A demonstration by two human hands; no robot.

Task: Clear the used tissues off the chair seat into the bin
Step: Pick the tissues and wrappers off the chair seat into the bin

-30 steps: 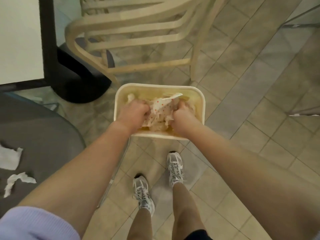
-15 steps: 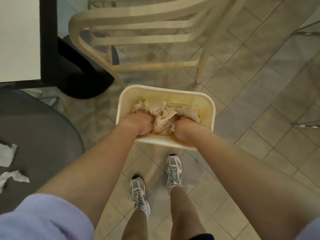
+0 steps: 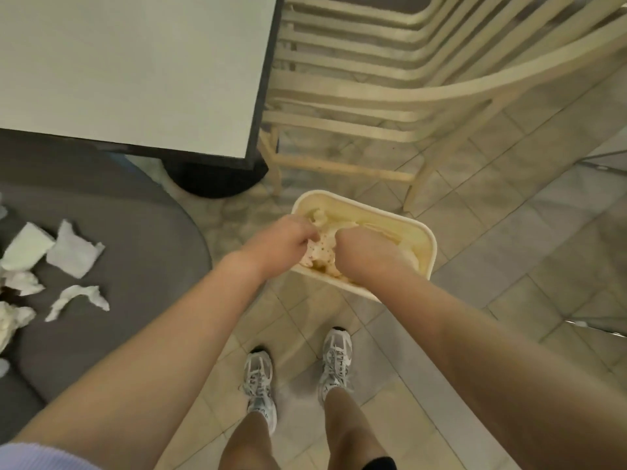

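Note:
A cream rectangular bin stands on the tiled floor in front of my feet. Both my hands are down inside it. My left hand has its fingers curled round a crumpled wad of tissues with a spotted paper in it. My right hand is a fist against the same wad from the right, its fingertips hidden. At the left, the grey chair seat holds several white tissues, among them a flat one, a folded one and a twisted one.
A white table with a dark edge and a black round base stands behind the seat. A stack of cream wooden chairs rises just behind the bin. My two trainers are on the tiles below the bin.
My hands have stayed in the bin on the wad and drawn closer together. My view has swung left and up, so more of the grey seat and its tissues shows.

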